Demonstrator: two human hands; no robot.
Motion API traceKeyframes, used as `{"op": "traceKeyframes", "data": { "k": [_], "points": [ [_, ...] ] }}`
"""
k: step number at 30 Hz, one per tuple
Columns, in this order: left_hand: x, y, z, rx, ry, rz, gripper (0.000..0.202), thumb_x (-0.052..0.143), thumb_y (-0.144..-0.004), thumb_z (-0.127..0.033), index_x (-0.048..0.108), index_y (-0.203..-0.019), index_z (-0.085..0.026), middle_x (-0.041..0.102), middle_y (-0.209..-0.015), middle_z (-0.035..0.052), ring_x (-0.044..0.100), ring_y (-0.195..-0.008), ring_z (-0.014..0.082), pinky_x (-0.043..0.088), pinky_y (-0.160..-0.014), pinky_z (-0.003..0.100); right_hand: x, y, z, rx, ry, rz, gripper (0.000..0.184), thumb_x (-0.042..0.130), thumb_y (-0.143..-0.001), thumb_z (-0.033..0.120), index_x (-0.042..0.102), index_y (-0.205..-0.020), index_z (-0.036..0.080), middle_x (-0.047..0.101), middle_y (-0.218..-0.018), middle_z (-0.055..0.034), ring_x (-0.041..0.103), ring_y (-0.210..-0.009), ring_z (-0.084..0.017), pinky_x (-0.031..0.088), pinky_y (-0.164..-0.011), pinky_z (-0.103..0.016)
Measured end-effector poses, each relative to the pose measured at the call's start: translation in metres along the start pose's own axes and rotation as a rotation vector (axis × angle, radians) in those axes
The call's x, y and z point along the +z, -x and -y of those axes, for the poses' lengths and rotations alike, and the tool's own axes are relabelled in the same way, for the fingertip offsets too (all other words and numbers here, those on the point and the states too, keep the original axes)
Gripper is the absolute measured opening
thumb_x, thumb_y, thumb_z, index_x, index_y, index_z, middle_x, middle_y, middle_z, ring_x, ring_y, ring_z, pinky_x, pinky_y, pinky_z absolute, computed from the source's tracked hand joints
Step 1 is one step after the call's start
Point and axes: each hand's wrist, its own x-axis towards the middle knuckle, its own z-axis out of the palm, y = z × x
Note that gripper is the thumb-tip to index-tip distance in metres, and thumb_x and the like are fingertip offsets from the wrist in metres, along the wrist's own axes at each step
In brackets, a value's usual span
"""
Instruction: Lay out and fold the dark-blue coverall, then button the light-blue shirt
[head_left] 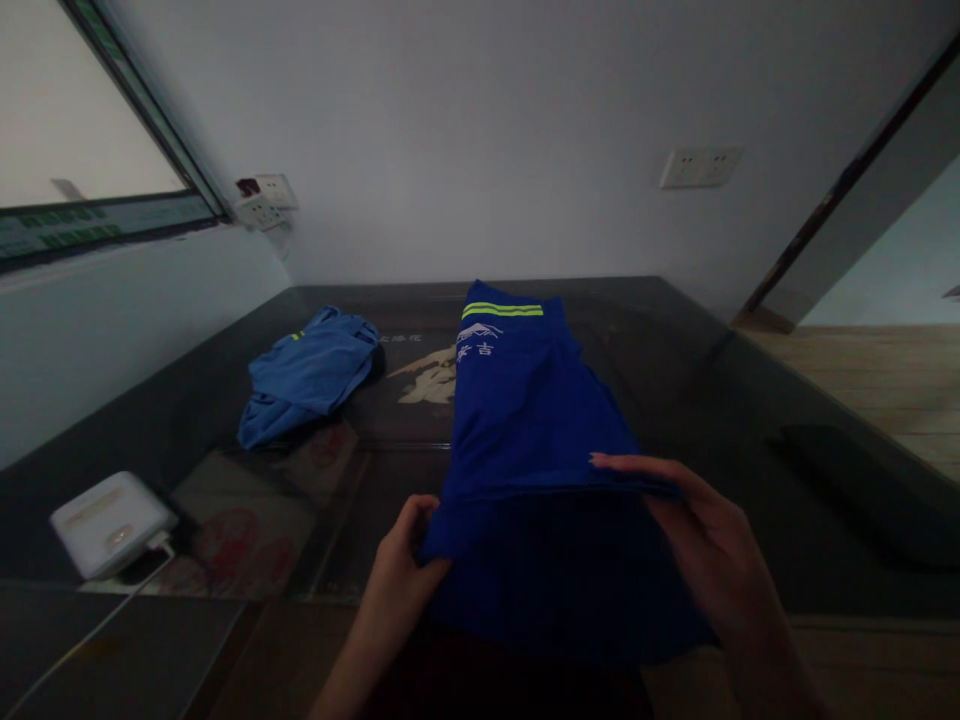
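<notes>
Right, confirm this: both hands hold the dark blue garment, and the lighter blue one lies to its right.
Wrong side: the head view shows the lighter blue garment lying to the left of the dark blue garment, which the left hand and right hand do hold.

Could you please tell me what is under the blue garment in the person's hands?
The garment lies partly on the dark table; a pale design meets its left edge. What it covers cannot be seen.

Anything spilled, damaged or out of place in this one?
No spill or damage shows in the dim picture. Only the light blue garment looks untidy: bunched up at the table's left, whereas the dark blue garment is spread flatter.
</notes>
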Motion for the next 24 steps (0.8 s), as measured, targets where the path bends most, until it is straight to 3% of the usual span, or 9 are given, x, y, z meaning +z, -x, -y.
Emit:
{"op": "traceKeyframes", "data": {
  "k": [4, 9, 13, 18, 20, 24],
  "points": [
    [0.005, 0.007, 0.002, 0.046, -0.178, -0.079, 0.012, 0.054, -0.067, -0.017, 0.05, -0.078, -0.02, 0.057, -0.072, -0.0024, 0.056, -0.068, 0.0152, 0.044, -0.062, 0.023, -0.007, -0.007, -0.001, -0.064, 0.019, -0.003, 0.023, 0.048, -0.091, 0.025, 0.065, -0.107, 0.028, 0.068, -0.113, -0.0006, 0.061, -0.109, -0.019, 0.049, -0.096, -0.033],
    [-0.019, 0.021, -0.002, 0.025, -0.075, 0.184, 0.031, 0.062, -0.072, -0.027, 0.054, -0.101, -0.021, 0.062, -0.095, 0.0028, 0.059, -0.087, 0.0194, 0.048, -0.074, 0.027, -0.009, -0.004, -0.006, -0.07, 0.055, 0.036, 0.023, 0.049, -0.09, 0.023, 0.065, -0.106, 0.027, 0.068, -0.113, -0.0011, 0.062, -0.108, -0.019, 0.05, -0.094, -0.031],
    [-0.039, 0.031, 0.001, -0.026, -0.029, 0.289, 0.034, 0.067, -0.071, -0.027, 0.055, -0.102, -0.023, 0.06, -0.091, 0.0008, 0.058, -0.084, 0.0174, 0.048, -0.073, 0.025, -0.011, 0.011, -0.017, -0.063, 0.136, 0.051, 0.025, 0.05, -0.085, 0.018, 0.065, -0.103, 0.026, 0.069, -0.109, -0.002, 0.064, -0.103, -0.018, 0.052, -0.089, -0.03],
    [-0.031, 0.036, 0.01, 0.085, -0.12, 0.138, 0.012, 0.062, -0.071, -0.019, 0.052, -0.076, -0.02, 0.051, -0.074, -0.002, 0.052, -0.072, 0.0141, 0.043, -0.066, 0.023, -0.013, 0.035, -0.037, -0.124, 0.309, 0.113, 0.026, 0.049, -0.068, 0.008, 0.065, -0.081, 0.024, 0.07, -0.103, -0.0032, 0.066, -0.096, -0.021, 0.054, -0.084, -0.033],
    [-0.025, 0.038, 0.012, 0.14, -0.153, 0.096, 0.011, 0.057, -0.072, -0.016, 0.047, -0.069, -0.02, 0.051, -0.075, -0.0005, 0.051, -0.073, 0.0146, 0.043, -0.066, 0.023, -0.014, 0.041, -0.042, -0.161, 0.363, 0.15, 0.034, 0.047, -0.066, 0.006, 0.066, -0.086, 0.024, 0.07, -0.103, -0.0034, 0.066, -0.095, -0.02, 0.055, -0.083, -0.032],
    [-0.021, 0.043, 0.011, 0.212, -0.266, 0.033, 0.014, 0.048, -0.068, -0.007, 0.043, -0.064, -0.02, 0.051, -0.077, 0.0008, 0.052, -0.074, 0.0146, 0.041, -0.065, 0.022, -0.021, 0.046, -0.046, -0.245, 0.485, 0.304, 0.062, 0.042, -0.064, 0.001, 0.064, -0.114, 0.029, 0.068, -0.109, -0.002, 0.065, -0.098, -0.019, 0.055, -0.084, -0.032]
  ]
}}
